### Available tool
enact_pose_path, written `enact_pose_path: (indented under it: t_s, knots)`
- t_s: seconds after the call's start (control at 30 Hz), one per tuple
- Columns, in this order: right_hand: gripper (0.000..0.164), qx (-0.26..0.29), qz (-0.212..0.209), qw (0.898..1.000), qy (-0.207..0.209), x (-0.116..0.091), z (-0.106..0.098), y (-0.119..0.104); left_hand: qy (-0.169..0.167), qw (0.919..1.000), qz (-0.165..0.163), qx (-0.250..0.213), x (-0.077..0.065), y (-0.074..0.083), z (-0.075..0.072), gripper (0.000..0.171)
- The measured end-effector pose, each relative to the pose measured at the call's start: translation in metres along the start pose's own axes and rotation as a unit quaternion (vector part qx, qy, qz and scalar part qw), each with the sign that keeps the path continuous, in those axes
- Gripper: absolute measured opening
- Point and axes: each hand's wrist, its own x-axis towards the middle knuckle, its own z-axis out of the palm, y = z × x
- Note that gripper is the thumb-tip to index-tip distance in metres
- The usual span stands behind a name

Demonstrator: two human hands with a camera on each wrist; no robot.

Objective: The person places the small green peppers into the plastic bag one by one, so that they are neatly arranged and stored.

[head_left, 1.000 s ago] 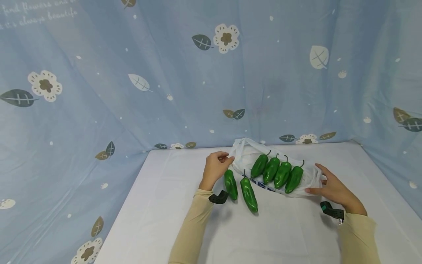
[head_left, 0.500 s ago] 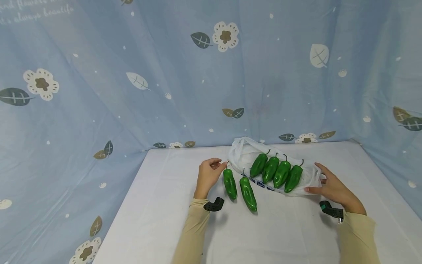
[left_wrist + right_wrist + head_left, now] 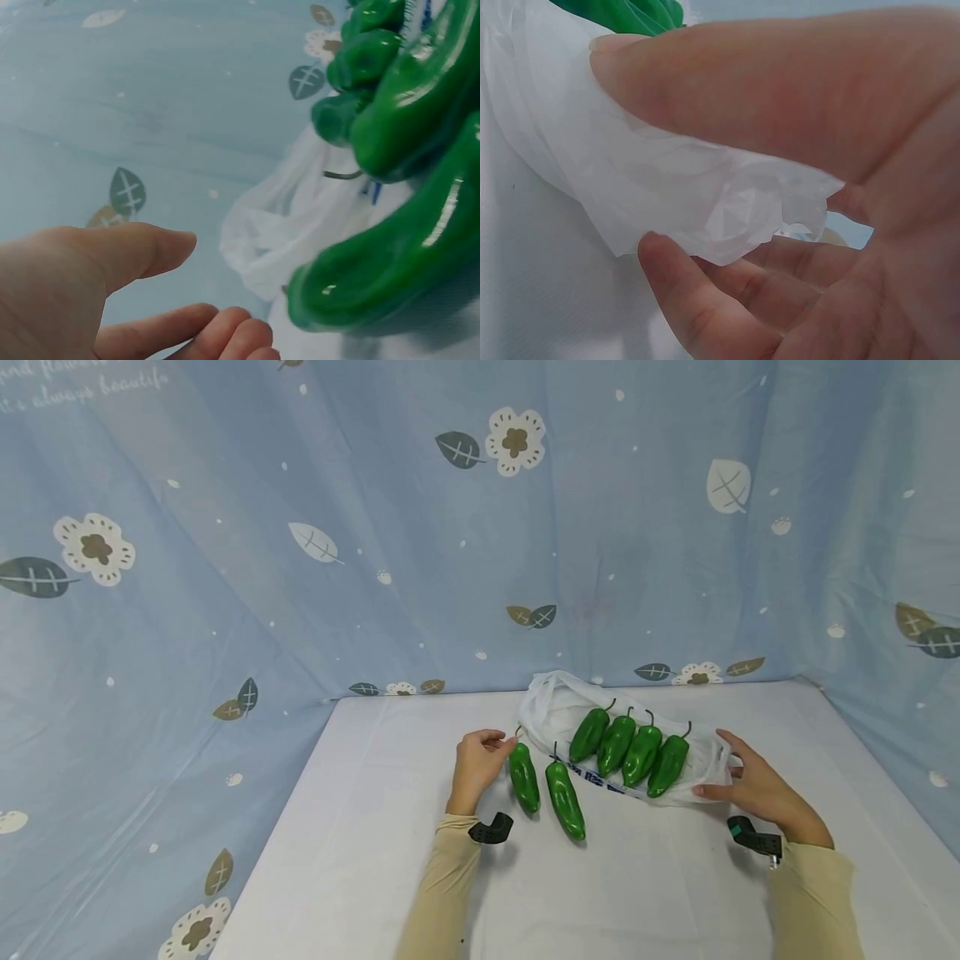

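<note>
A white plastic bag (image 3: 551,720) lies flat at the back of the table, with several green peppers (image 3: 617,746) in a row on it. In front of its left part, a green pepper (image 3: 524,779) lies on the table beside another green pepper (image 3: 566,802). My left hand (image 3: 478,766) is just left of the nearer one's stem end; the left wrist view shows thumb and fingers apart, nothing between them. My right hand (image 3: 767,791) holds the bag's right end. In the right wrist view, the thumb lies over the crumpled plastic (image 3: 667,180) and the fingers under it.
A white cloth (image 3: 637,885) covers the table. Behind and to the left hangs a blue curtain (image 3: 420,568) printed with leaves and flowers, meeting the table's back edge. Each wrist carries a small black camera mount (image 3: 492,829).
My left hand has let go of the bag's left edge and moved left and toward me, to beside the nearest pepper's stem. The right hand stays in place at the bag.
</note>
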Motion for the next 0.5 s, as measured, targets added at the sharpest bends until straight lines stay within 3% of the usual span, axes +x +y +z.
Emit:
enact_pose_path:
  t_s: [0.5]
  knots:
    - [0.121,0.002,0.004,1.0,-0.002,0.001,0.0,-0.001,-0.03,0.996,-0.01,0.084,0.0,-0.01,0.014,0.046]
